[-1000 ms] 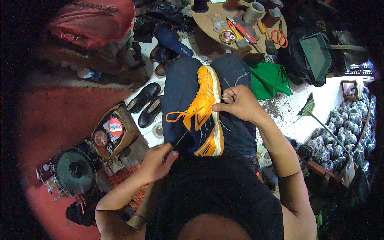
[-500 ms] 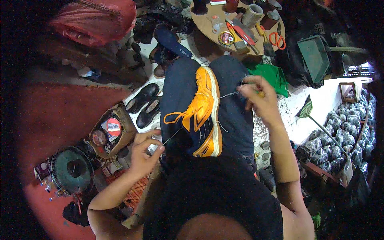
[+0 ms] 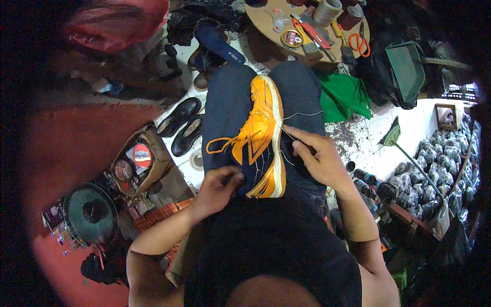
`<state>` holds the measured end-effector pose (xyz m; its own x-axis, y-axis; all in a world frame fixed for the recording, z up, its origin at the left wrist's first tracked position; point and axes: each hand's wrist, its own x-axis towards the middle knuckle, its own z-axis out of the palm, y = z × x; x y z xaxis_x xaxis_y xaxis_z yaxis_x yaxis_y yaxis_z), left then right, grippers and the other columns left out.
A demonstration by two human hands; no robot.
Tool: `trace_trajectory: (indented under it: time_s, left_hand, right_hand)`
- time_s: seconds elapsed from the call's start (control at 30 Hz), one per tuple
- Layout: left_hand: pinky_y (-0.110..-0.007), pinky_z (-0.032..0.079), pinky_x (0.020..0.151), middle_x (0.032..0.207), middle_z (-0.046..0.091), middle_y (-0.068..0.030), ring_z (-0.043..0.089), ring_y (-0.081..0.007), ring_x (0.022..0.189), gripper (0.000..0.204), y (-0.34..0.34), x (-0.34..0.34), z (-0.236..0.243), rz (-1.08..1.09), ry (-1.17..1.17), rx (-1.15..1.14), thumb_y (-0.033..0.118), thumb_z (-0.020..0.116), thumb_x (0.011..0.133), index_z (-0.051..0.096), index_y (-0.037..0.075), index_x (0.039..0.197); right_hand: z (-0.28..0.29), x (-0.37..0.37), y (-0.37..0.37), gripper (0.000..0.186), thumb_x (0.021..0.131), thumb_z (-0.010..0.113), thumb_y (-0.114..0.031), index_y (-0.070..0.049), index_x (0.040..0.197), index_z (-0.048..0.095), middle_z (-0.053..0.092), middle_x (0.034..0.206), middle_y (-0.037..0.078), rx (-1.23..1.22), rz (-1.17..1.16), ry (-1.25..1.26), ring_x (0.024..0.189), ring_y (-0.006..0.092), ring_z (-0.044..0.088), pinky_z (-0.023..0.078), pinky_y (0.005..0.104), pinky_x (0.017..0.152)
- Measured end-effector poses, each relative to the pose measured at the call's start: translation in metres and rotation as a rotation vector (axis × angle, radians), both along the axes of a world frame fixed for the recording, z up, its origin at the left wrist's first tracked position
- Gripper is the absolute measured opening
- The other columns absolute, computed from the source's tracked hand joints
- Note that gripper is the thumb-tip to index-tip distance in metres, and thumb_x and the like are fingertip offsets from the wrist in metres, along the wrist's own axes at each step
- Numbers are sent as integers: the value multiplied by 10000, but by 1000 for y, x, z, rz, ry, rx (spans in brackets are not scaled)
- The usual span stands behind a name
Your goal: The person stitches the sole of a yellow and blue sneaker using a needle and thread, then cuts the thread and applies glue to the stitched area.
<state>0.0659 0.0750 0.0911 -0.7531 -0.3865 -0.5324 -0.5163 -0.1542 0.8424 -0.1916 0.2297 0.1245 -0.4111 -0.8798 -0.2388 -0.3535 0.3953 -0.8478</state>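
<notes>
An orange sneaker (image 3: 260, 125) with a cream sole (image 3: 277, 148) lies on its side across my lap, toe pointing away. Loose pale threads hang from its upper and sole edge; one thread (image 3: 304, 114) trails right over my thigh. My right hand (image 3: 318, 157) is at the sole's right edge, index finger reaching to it, thumb and finger closing around a thin thing I cannot make out. Beside the shoe's opening, my left hand (image 3: 221, 189) is closed in a pinch; what lies between its fingertips is hidden. An orange lace loop (image 3: 219, 145) sticks out left above it.
Ahead stands a round wooden table (image 3: 266, 23) with thread spools, a brush, a tin and orange-handled scissors (image 3: 359, 45). Black shoes (image 3: 180, 117) and an open cardboard box (image 3: 134, 161) are at left, near a fan (image 3: 91, 214). Green cloth (image 3: 345, 97) lies right of my knee.
Both hands have come in to the shoe from either side. My right hand has let go of the trailing thread, which now lies across my thigh. The left has moved right, near the opening.
</notes>
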Motion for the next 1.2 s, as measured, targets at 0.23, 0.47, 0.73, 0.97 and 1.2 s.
trace_trajectory:
  time_s: [0.23,0.47,0.73,0.97,1.2]
  left_hand:
    - [-380,492,985,1185,719,-131,662,-262,1125,366,-4,-34,-8,-167,18,-115,-35,459,967,626,-15,1291]
    - [-398,357,1189,1467,570,-174,494,-284,1406,504,0,-63,10,-134,-70,56,-18,462,966,502,15,1467]
    - [-423,327,1223,1492,546,-159,476,-314,1427,587,8,-73,-9,-198,-76,63,-18,494,917,457,39,1500]
    - [-396,404,1136,1383,630,-167,556,-306,1344,453,21,-75,-2,-110,5,-12,1,474,963,539,-2,1411]
    - [-400,424,1139,1425,608,-144,564,-272,1334,455,17,-74,0,42,-96,200,20,492,1008,502,14,1462]
  right_hand:
    - [-4,1,-2,401,978,596,-52,-88,1371,665,734,886,138,9,-23,-1,747,157,670,530,312,735]
    - [27,-5,-17,390,941,613,-84,-165,1309,716,715,822,191,133,81,365,725,328,698,548,424,714]
    - [41,-27,-45,238,886,650,-116,-145,1069,799,734,846,179,182,290,664,801,390,704,564,510,772]
    - [24,-28,-58,168,838,680,-120,-94,966,786,746,883,164,250,288,586,859,377,711,560,495,812]
    - [11,-46,-55,122,861,676,-178,-74,903,723,727,815,175,-7,342,382,779,404,712,567,493,711]
